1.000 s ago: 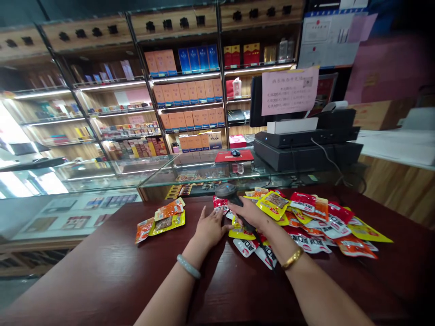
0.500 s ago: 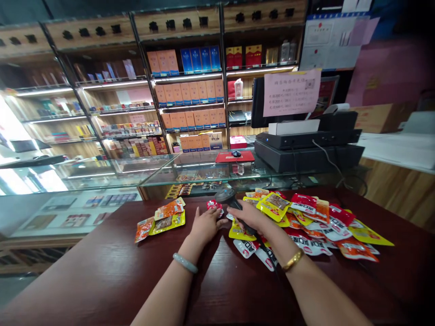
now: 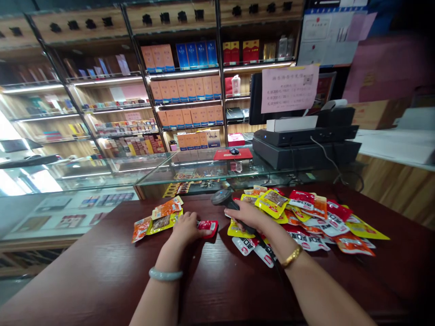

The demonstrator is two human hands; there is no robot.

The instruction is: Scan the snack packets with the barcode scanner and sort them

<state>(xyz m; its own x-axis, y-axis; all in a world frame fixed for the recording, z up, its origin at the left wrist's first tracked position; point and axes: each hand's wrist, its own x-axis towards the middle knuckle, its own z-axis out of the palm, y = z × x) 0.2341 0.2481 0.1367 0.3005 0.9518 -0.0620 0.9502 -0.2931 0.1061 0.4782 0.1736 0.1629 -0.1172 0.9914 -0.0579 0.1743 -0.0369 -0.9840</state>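
My left hand [image 3: 185, 227] grips a small red snack packet [image 3: 208, 226] just above the dark wooden counter [image 3: 102, 271], between two heaps of packets. My right hand [image 3: 246, 214] is closed round the handle of a black barcode scanner [image 3: 221, 198], whose head points left toward the red packet. A large pile of red, yellow and orange snack packets [image 3: 306, 222] lies right of that hand. A smaller pile of orange and yellow packets [image 3: 158, 217] lies just left of my left hand.
A glass display case [image 3: 190, 174] runs behind the counter, with a red mouse pad and mouse [image 3: 234, 153] on it. A black cash register with screen [image 3: 299, 136] stands at the back right. Shelves of boxed goods [image 3: 183, 90] fill the wall.
My left hand has drawn a red packet out of the big pile and carried it left and toward me. My right hand with the scanner has barely shifted.
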